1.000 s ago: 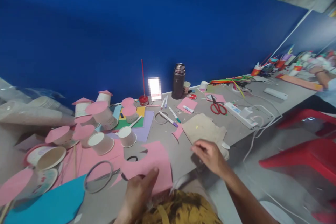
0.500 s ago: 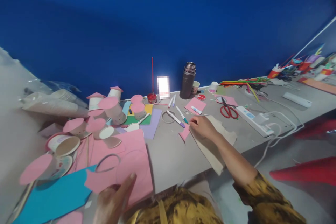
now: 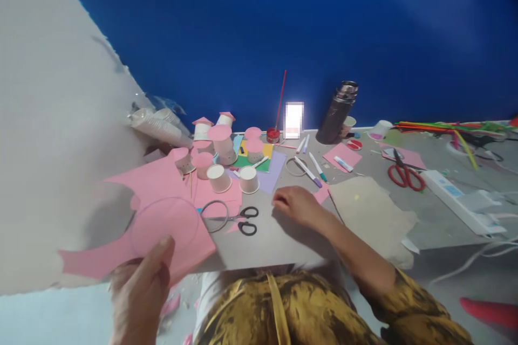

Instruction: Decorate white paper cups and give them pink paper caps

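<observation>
My left hand point(image 3: 140, 294) grips a large pink paper sheet point(image 3: 159, 215) with a circle drawn on it, holding it up off the table at the lower left. My right hand point(image 3: 297, 206) hovers low over the grey table point(image 3: 275, 234) with its fingers curled, just right of black-handled scissors point(image 3: 245, 219). I cannot see anything in that hand. A wire ring point(image 3: 214, 216) lies beside the scissors.
Paper cups with pink lids point(image 3: 220, 164) crowd the table's left. Markers point(image 3: 309, 168), red scissors point(image 3: 402, 173), a dark flask point(image 3: 338, 113), a power strip point(image 3: 461, 199) and a brown cloth point(image 3: 372, 215) lie to the right. A blue wall stands behind.
The view has swung left. My left hand lifted the pink sheet off the table toward the left. My right hand drew back from the small pink scrap toward the black scissors.
</observation>
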{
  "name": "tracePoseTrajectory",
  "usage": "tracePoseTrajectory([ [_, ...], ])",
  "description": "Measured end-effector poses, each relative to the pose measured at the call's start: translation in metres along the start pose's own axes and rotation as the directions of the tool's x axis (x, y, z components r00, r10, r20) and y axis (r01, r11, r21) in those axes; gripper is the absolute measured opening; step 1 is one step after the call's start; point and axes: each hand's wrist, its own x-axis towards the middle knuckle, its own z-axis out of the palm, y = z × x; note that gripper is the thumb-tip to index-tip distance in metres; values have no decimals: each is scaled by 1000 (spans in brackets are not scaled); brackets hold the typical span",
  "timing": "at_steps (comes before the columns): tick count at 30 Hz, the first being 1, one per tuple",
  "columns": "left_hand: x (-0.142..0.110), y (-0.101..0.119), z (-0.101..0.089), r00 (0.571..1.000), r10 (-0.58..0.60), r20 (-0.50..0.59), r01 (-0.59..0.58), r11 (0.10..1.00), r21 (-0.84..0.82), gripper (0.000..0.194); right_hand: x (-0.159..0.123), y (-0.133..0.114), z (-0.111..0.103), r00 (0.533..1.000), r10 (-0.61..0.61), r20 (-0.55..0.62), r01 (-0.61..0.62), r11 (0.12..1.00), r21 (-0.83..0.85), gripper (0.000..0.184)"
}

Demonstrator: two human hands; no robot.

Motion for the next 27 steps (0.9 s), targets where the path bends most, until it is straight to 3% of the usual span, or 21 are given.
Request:
tracePoseTrajectory([
  [2,3,1,-3,1000,7,-27,-6,999,54,33,-1,-21,21,989,-143,35,143,990,-2,14],
  [4,5,-1,-3,999,-10,-54,10,1000,1,29,1,-37,39,981,-186,62,189,980,-54,20],
  [7,7,-12,5,991,-133,4,132,975,-178,37,8,-47,52,984,-149,96,162,977,-136,21],
  [9,9,-23,13,969,-234,76,244,950,-192,50,11,-48,51,986,-126,110,144,976,-167,16],
  [15,9,-50,31,931,-300,206,344,910,-230,57,-14,-26,32,983,-134,124,155,972,-178,12],
  [17,7,-49,35,924,-309,224,359,903,-237,57,-32,-9,26,991,-116,63,120,991,-65,9],
  [19,4,-43,40,914,-306,264,368,902,-225,58,-53,12,23,997,-77,21,72,983,170,8],
  [21,-1,-35,49,903,-294,315,371,902,-223,59,-71,33,23,999,18,44,-36,889,456,17],
  [22,-3,-31,54,900,-285,331,372,897,-237,61,-80,41,25,996,53,68,-83,791,606,22],
  [25,-11,-17,70,887,-246,392,369,887,-278,63,-97,52,35,987,106,122,-153,367,918,41],
  [27,-17,-9,78,864,-210,457,360,892,-271,63,-102,47,43,984,164,73,-103,182,978,57],
])
